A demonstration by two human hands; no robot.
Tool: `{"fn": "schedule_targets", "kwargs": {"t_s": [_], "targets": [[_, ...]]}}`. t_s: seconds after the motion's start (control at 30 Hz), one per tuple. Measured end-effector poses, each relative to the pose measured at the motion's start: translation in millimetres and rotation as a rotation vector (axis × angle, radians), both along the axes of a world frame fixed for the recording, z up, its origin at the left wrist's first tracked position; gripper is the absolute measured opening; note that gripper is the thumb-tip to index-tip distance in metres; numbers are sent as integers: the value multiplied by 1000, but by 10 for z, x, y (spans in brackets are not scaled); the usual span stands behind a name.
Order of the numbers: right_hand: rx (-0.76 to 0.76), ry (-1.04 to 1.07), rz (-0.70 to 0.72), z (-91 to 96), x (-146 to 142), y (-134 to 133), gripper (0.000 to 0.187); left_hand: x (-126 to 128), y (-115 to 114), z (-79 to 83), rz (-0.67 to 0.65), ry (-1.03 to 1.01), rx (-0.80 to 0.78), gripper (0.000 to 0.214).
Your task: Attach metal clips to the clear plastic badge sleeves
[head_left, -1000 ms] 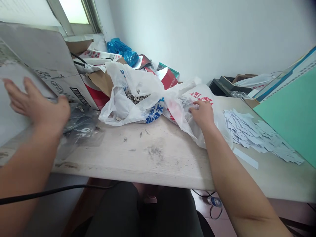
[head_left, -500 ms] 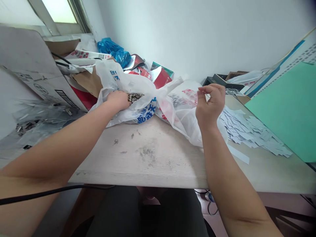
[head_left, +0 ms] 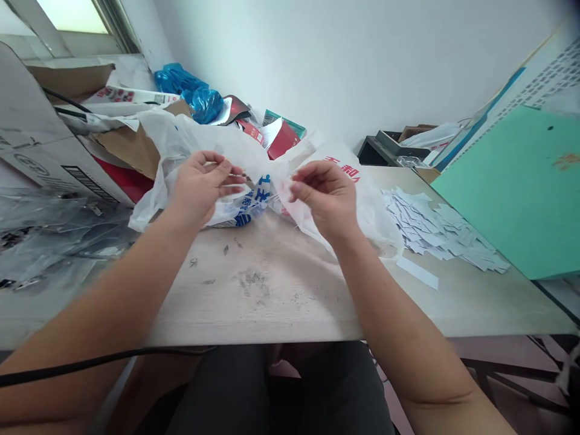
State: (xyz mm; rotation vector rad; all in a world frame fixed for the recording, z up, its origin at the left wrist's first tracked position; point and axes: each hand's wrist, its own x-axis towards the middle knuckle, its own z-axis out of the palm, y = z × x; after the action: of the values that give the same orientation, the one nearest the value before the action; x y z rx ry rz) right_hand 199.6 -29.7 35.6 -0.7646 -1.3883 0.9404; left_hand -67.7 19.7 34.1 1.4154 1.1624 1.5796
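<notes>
Beyond the left hand (head_left: 202, 187), a window (head_left: 72, 12) in a pale frame lets daylight into the corner, beside a smooth white wall (head_left: 344, 66). Below the right hand (head_left: 324, 199), a pale wood-look desk (head_left: 281, 314) runs up to that wall, with a pinkish tile floor (head_left: 498, 350) past its right end.

Head-worn view, facing forward-down

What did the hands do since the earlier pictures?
The left hand moved right, from over the clear plastic to the white bag, then rose off the metal bits, now hidden. The right hand moved left, off the red-printed bag. Both now sit close together at the white bag; any grip is hard to tell. The paper slips and green board stayed put.
</notes>
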Motion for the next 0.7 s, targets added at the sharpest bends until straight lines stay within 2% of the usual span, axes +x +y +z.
{"fn": "schedule_targets", "kwargs": {"t_s": [0.07, 0.17, 0.27, 0.33, 0.5, 0.6, 0.7], "targets": [[12, -70, 75, -91, -116, -38, 30, 210, -116, -52, -154, -118, -121, 45], [119, -201, 66, -283, -257, -22, 9, 439, -240, -181, -228, -221, -241, 47], [178, -319, -34, -419, -331, 24, 20, 533, -327, -315, -298, -296, -334, 45], [169, -333, -106, -445, -338, 47, 28, 540, -363, -379, -356, -322, -357, 45], [133, -311, -251, -413, -263, 90, 36, 483, -388, -395, -558, -354, -299, 46], [10, -247, -184, -416, -219, 129, 45, 447, -403, -345, -660, -302, -249, 50], [-135, -174, -16, -409, -207, 163, 64, 432, -411, -326, -615, -285, -218, 50]]}}
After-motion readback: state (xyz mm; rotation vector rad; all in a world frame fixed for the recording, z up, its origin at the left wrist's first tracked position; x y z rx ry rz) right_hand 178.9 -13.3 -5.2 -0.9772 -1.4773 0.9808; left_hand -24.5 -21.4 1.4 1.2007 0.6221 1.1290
